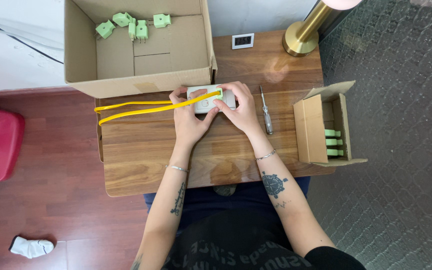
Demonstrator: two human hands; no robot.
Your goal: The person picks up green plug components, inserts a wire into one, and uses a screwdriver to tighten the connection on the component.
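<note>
Nearest the camera, two bare forearms reach up from the bottom edge onto a wooden table (141,150). The left hand (188,117) lies at about 11 o'clock from the table's middle, fingers curled around the left end of a white socket block (207,102), its thumb pressing on the block's front edge. The right hand (241,107) closes on the block's right end, index finger and thumb pinching a green plug (219,92) seated at the block's upper right corner. A yellow cable (136,107) runs from that plug toward 9 o'clock, passes under the left fingers and loops back on itself at the table's left edge.

Just beside the right hand, at 3 o'clock, a screwdriver (265,110) lies on the wood, tip pointing away. Further to 3 o'clock a small cardboard box (308,130) lies on its side with green plugs (332,142) stacked inside.

Beyond the hands, at 12 o'clock, a large open carton (136,82) touches the block's far edge and holds several loose green adapters (136,25). At 1 o'clock stand a small digital clock (242,41) and a brass lamp base (301,42).
</note>
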